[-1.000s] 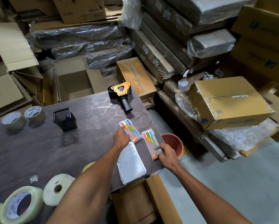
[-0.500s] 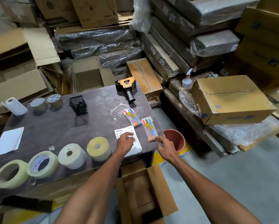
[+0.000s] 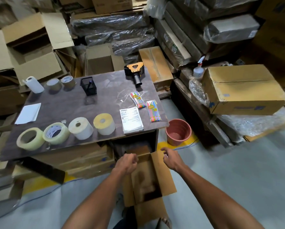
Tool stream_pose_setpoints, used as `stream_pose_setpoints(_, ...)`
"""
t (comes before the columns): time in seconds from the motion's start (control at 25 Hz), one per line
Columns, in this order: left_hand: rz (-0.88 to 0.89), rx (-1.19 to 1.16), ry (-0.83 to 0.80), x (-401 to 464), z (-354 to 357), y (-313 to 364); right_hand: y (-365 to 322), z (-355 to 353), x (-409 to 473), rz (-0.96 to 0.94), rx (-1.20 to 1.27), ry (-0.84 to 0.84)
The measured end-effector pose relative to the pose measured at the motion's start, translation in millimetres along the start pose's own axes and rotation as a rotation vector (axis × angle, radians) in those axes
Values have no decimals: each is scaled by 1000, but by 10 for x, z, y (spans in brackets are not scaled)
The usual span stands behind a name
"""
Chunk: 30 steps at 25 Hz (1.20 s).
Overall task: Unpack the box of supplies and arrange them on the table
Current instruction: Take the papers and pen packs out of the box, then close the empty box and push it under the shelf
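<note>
An open cardboard box (image 3: 161, 179) stands on the floor in front of the dark table (image 3: 105, 96); its inside looks bare. My left hand (image 3: 127, 163) hovers over the box's left edge with fingers curled, holding nothing. My right hand (image 3: 170, 158) hangs above the box's right flap, fingers loosely curled and empty. On the table lie two packs of coloured pens (image 3: 137, 99) (image 3: 153, 111), a printed sheet (image 3: 131, 119), several tape rolls (image 3: 79, 128), a tape dispenser (image 3: 135, 72), a black mesh holder (image 3: 88, 85) and white paper (image 3: 28, 111).
A pink bucket (image 3: 178, 133) sits on the floor right of the table. A large sealed carton (image 3: 244, 90) rests on stacked goods at the right. Cardboard boxes and wrapped bundles fill the space behind and left of the table.
Both hands left the pen packs and the sheet and pulled back down over the open box. The view drew back, showing the whole table.
</note>
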State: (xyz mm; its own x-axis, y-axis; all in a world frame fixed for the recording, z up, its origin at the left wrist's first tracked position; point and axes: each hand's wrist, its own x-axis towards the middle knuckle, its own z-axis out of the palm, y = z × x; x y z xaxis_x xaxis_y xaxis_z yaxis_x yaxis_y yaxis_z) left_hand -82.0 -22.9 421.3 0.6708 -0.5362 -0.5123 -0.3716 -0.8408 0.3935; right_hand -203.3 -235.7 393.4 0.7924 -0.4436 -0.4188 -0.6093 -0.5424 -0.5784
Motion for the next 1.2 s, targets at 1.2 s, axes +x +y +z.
stream_pose_setpoints(1.2, -253, -50, -447, 529, 3755, -1705, 2306, 3254, 136, 236, -240, -441)
